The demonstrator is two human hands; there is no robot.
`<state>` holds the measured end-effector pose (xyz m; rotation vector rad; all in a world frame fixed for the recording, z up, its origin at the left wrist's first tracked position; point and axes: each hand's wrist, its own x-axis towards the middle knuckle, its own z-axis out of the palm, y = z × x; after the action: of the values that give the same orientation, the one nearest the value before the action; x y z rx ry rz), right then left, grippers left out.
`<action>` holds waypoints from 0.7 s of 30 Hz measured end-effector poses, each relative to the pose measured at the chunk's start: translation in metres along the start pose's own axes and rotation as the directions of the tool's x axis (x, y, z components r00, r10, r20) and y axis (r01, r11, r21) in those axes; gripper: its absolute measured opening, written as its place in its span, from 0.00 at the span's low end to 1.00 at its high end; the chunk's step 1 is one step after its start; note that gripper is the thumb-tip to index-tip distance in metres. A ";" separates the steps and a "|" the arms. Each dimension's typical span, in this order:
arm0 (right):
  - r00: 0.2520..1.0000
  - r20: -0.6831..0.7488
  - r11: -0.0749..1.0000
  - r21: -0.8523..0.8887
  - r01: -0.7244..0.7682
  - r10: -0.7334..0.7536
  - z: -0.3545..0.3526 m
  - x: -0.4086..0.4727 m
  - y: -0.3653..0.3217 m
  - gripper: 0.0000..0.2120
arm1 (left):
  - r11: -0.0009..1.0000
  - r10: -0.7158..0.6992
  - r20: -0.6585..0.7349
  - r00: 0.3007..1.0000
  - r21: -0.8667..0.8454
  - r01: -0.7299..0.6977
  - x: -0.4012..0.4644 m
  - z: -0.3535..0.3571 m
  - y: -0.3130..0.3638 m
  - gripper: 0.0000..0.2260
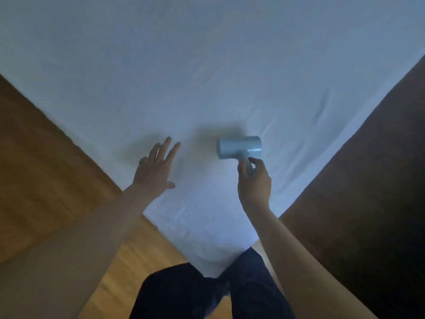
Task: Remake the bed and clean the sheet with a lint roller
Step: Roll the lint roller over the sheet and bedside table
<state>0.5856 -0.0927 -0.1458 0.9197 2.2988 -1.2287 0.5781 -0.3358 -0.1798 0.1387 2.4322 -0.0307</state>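
Observation:
A white sheet [207,65] covers the bed, whose near corner points toward me. My right hand [254,180] grips the short handle of a pale blue lint roller [239,147]; its drum lies sideways on or just above the sheet, a shadow behind it. My left hand [156,166] lies to the left of the roller with its fingers spread and straight, flat on the sheet near the bed's left edge. A few faint creases show in the sheet to the right of the roller.
Wooden floor [34,169] runs along the bed's left side and in front of the corner. A dark area [379,180] lies along the bed's right side. My legs in dark trousers [195,295] stand at the bed's corner.

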 end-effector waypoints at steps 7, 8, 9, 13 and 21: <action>0.982 -0.133 0.981 0.162 -0.110 0.133 0.048 0.056 -0.076 0.14 | 0.993 0.097 0.074 0.993 0.063 -0.101 0.072 -0.035 -0.028 0.59; 0.976 -0.151 0.974 0.186 -0.129 0.158 0.057 0.060 -0.082 0.14 | 0.990 0.104 0.102 0.989 0.084 -0.113 0.079 -0.035 -0.035 0.60; 0.968 -0.176 0.969 0.202 -0.145 0.181 0.066 0.063 -0.087 0.14 | 0.986 0.115 0.134 0.984 0.101 -0.129 0.086 -0.033 -0.041 0.61; 0.913 -0.299 0.949 0.232 -0.214 0.278 0.103 0.069 -0.093 0.16 | 0.957 0.233 0.128 0.964 0.143 -0.251 0.104 -0.014 -0.067 0.61; 0.853 -0.326 0.913 0.155 -0.377 0.407 0.195 -0.085 -0.027 0.13 | 0.859 0.450 0.042 0.892 0.252 -0.445 0.114 0.000 -0.116 0.54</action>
<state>0.6315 -0.2978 -0.1862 1.6667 2.1571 -1.0528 0.4797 -0.4406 -0.2554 0.8240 2.3457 -0.1339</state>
